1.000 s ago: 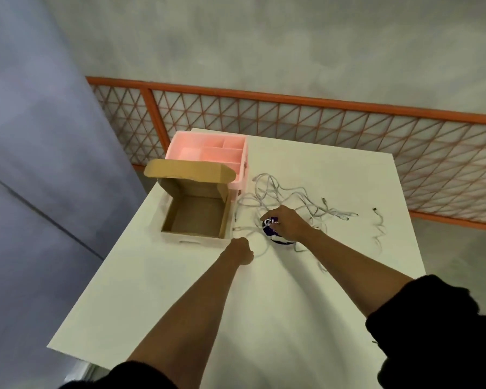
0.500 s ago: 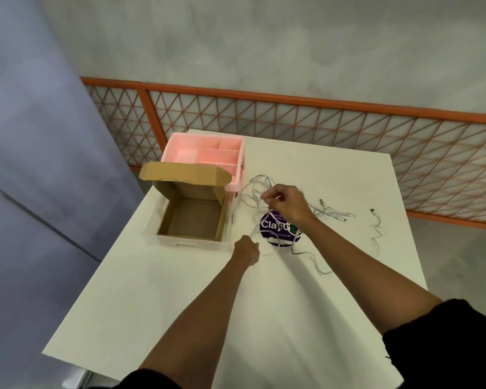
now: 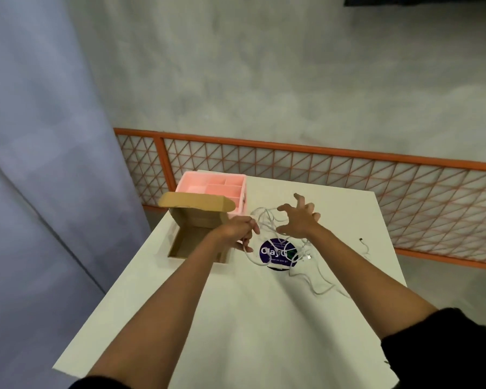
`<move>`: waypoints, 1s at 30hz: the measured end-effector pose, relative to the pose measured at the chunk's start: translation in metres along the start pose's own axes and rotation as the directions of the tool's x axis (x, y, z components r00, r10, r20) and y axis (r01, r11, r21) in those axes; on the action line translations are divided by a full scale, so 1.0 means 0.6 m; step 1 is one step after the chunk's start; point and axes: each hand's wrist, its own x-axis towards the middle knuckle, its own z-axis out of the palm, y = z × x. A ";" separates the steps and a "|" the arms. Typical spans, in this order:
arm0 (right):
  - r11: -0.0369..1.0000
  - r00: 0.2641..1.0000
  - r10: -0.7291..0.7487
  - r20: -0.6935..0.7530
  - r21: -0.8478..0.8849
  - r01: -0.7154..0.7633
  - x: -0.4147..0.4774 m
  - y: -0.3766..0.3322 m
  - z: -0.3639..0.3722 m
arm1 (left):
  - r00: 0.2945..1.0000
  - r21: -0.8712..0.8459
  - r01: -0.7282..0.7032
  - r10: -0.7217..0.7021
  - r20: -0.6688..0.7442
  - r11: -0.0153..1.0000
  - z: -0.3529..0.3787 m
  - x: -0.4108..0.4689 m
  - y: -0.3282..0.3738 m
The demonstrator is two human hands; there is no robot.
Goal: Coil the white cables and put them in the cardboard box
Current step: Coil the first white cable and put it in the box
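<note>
A second ago the left hand (image 3: 236,230) was resting as a fist on the desk (image 3: 236,318), and the right hand (image 3: 299,220) was pressed down on the tangle. Half a second ago a strand was being pinched and lifted by the right hand. Now the left hand has been raised off the desk, and a strand of the white cables (image 3: 267,220) is gripped in its curled fingers, just right of the cardboard box (image 3: 194,220). The right hand has let go and is held above the tangle with its fingers spread wide. Some loops appear to be draped near them, but no grip can be made out.

From this it is judged that one cable has been passed to the left hand as an anchor. The coiling itself has only just been started, and no finished coil is seen.

The rest of the tangle lies on the desk, over and to the right of a round purple sticker (image 3: 275,252). A shorter loose cable (image 3: 364,247) lies well apart at the right.

The cardboard box stands open at the left with its lid tilted up. Its inside is partly hidden by the left forearm, and no cable is seen in the part that shows. Beyond it a pink compartment tray (image 3: 208,183) touches the box, and no cable is seen in its visible compartments.
</note>
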 end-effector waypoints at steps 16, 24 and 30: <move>0.402 0.932 -0.346 -0.111 0.880 0.254 -0.086 -0.086 -0.073 | 0.976 -0.318 -0.201 0.216 0.012 0.926 -0.088 -0.091 0.022; 0.480 0.952 -0.128 -0.277 0.823 0.304 -0.064 -0.091 -0.100 | 0.889 -0.793 -0.180 0.441 0.122 0.582 -0.088 -0.105 -0.002; 0.794 0.944 -0.319 -0.089 0.518 0.317 -0.079 -0.090 -0.051 | 0.879 -0.837 -0.288 0.474 -0.039 0.465 -0.104 -0.108 0.032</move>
